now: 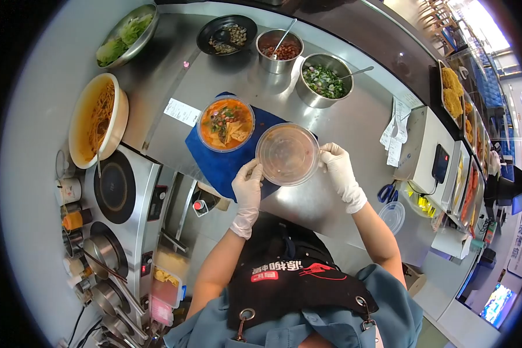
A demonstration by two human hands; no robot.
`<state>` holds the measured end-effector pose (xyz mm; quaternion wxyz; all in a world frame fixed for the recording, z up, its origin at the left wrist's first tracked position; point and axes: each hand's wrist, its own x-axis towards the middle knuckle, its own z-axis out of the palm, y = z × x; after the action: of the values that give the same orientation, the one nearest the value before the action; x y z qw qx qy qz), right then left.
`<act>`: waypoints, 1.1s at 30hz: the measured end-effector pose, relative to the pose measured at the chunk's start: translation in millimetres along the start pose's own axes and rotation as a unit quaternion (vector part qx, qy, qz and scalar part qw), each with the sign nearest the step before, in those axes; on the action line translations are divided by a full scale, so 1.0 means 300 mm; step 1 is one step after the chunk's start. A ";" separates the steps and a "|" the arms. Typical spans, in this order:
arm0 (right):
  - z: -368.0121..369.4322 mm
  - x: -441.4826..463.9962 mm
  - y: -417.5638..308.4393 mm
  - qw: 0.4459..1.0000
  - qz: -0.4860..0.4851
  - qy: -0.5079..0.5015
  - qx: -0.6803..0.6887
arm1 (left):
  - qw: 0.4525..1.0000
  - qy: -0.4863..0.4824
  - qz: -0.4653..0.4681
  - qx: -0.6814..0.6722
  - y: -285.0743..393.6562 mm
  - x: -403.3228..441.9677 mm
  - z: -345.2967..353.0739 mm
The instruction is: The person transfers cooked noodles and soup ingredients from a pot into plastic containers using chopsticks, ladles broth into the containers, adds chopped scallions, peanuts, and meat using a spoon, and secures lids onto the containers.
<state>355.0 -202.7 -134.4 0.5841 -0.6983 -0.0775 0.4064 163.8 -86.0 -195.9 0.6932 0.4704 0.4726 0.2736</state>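
Observation:
A clear round plastic lid (287, 155) is held level between both my gloved hands, above the dark blue cloth (206, 167). My left hand (249, 187) pinches its left edge, and my right hand (337, 169) grips the opposite edge. Just left of the lid, a clear round takeout bowl (226, 123) sits on the cloth, filled with orange-red soup, chopped greens and pale yellow pieces. The bowl is uncovered. A white printed slip (182, 112) lies on the steel counter beside it.
Steel pots of chopped greens (323, 81) and red-brown topping (279, 52) stand at the back, near a black bowl (227, 35). To the left are a large white bowl (122, 107) and an induction cooktop (115, 187). Scissors (386, 192) and another clear lid (392, 217) lie right.

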 end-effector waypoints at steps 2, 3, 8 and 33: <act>0.000 0.032 0.072 0.994 -0.052 0.042 -0.083 | 1.000 0.009 -0.009 0.001 0.014 0.001 0.010; -0.004 0.045 0.105 0.977 -0.104 0.083 -0.165 | 1.000 0.020 -0.017 0.002 0.025 0.001 0.015; 0.034 0.062 0.147 0.926 -0.189 0.209 -0.251 | 0.999 0.005 -0.042 0.016 0.055 0.022 0.009; 0.037 0.132 0.109 0.997 -0.071 0.033 -0.009 | 0.980 -0.111 -0.116 -0.113 0.030 0.086 -0.025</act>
<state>361.7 -181.3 -182.0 0.6070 -0.7096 -0.1113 0.3401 168.0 -58.1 -198.9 0.8172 0.3580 0.4103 0.1890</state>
